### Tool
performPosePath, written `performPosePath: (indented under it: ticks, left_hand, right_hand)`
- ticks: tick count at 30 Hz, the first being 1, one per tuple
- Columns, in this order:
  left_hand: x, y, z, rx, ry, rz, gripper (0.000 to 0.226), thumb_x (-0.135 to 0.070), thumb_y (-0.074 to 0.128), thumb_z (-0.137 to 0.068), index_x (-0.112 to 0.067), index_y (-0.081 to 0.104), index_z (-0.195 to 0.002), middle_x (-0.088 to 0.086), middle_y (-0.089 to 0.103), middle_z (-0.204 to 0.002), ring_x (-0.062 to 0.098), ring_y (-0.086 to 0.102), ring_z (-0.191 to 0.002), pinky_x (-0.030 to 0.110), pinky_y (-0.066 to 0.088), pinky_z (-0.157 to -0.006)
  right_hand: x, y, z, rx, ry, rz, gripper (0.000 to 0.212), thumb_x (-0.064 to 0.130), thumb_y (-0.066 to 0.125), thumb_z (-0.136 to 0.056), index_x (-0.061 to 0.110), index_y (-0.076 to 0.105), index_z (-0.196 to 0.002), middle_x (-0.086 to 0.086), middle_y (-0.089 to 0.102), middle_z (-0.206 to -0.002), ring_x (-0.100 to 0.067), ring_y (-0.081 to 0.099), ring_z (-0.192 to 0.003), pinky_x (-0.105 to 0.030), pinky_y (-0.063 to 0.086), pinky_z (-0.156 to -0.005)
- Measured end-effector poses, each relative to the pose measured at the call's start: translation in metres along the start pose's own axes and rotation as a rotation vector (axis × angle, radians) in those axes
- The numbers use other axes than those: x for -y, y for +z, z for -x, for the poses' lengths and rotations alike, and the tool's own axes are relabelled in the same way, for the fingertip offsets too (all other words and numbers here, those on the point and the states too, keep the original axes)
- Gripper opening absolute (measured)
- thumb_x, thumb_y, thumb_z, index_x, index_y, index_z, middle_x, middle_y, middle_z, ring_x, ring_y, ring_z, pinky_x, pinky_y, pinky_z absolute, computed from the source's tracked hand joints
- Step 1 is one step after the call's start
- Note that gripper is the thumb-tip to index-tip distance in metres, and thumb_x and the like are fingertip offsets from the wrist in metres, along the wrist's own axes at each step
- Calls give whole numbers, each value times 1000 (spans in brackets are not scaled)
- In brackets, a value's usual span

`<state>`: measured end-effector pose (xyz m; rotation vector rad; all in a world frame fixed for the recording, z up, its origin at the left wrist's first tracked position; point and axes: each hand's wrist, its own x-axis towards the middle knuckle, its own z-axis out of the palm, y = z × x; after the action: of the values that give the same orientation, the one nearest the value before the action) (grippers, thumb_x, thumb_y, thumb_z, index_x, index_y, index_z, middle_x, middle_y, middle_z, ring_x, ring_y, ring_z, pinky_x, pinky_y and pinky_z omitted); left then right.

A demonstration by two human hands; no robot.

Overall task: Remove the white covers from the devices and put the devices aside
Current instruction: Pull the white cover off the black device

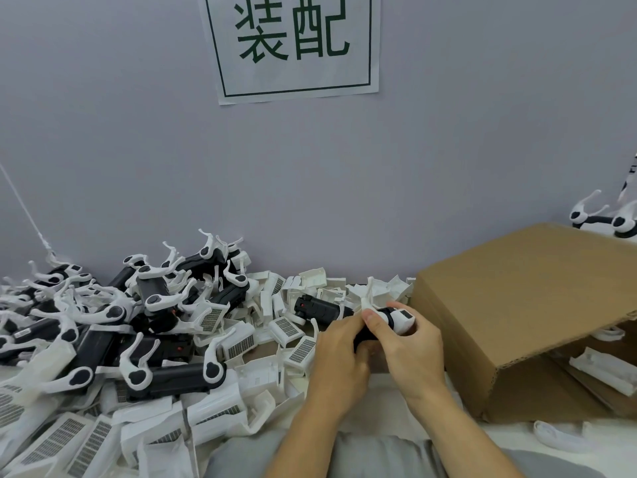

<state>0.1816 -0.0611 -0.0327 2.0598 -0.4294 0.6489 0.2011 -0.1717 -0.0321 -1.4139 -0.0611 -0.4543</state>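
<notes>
Both hands grip one small black plastic device with a glossy white cover (396,320) over the desk: left hand (339,353) curled around the matte body, right hand (412,346) wrapped around the smooth rounded white end.

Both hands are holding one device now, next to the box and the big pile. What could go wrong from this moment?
1. The device is held between the left hand and the right hand; its thin white arms might snap if the cover is pulled hard.
2. The pile of devices is tangled, so an added one may slide off.
3. Loose white covers lie close by and could get knocked about.
</notes>
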Motion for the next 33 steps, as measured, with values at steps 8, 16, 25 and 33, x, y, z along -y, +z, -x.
performPosePath:
  ticks: [8, 16, 25, 33]
  left_hand:
    - [-6, -1, 0, -103, -101, 48, 34, -5, 50, -89, -35, 55, -102, -15, 69, -95, 14, 62, -93, 36, 50, -85]
    - [-4, -19, -15, -606, -584, 722, 26, -31, 40, -109, -26, 66, -106, 0, 74, -100, 14, 70, -94, 21, 58, -74]
    - [-10, -27, -17, -470, -826, 1250, 25, -35, 71, -85, -11, 70, -79, 5, 66, -63, 16, 56, -43, 22, 42, -39]
    - [-9, -28, -16, -422, -798, 1313, 41, -37, 53, -100, 0, 72, -107, 18, 74, -98, 30, 73, -85, 41, 60, -78]
  right_hand:
    - [4, 4, 8, 154, -31, -39, 67, 42, 77, -76, 18, 54, -135, 4, 68, -120, -3, 66, -107, -26, 55, -90]
    - [5, 2, 11, 246, 56, -47, 46, 45, 59, -92, 36, 49, -136, 20, 58, -124, 11, 54, -112, -15, 43, -84]
    - [9, 4, 16, 351, 86, 25, 18, 21, 65, -96, 30, 67, -111, 0, 67, -102, -13, 67, -91, -16, 49, -71]
    - [7, 8, 20, 409, 141, 47, 22, 24, 71, -92, 20, 61, -111, -12, 66, -90, -8, 66, -69, -26, 53, -66]
